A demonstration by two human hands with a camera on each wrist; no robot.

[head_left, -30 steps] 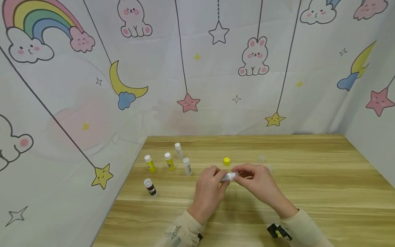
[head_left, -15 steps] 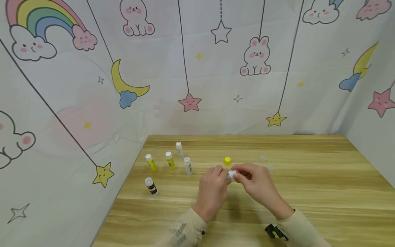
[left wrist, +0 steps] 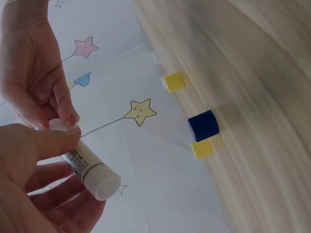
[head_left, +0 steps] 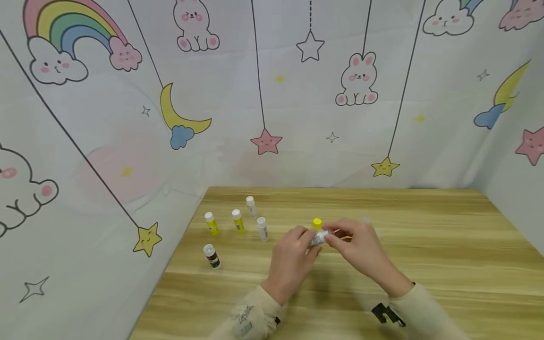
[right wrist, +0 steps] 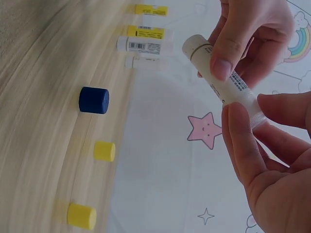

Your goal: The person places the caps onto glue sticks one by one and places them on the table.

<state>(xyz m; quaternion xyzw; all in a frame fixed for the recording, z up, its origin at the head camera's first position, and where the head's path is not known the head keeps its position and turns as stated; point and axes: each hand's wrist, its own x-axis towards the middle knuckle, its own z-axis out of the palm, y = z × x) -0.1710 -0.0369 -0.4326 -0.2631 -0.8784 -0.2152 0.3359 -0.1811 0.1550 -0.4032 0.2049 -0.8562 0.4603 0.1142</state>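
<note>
left hand gripped white tube mid-body; right hand pinched its ridged end.
tube sat btwn the 2, raised off the surface, neither hand nearer; long axis ran approx l-to-r, r end slightly up or farther out, can't tell which. ringed end poked out past left thumb, w/ right thumb + fingers at the opp. end. yellow cap stood just beyond.

The left arm and right arm reach forward from below, angling inward so the hands sit close together. The left hand curls its fingers opposite its thumb in a grip, while the right hand pinches between thumb and fingers.
</note>
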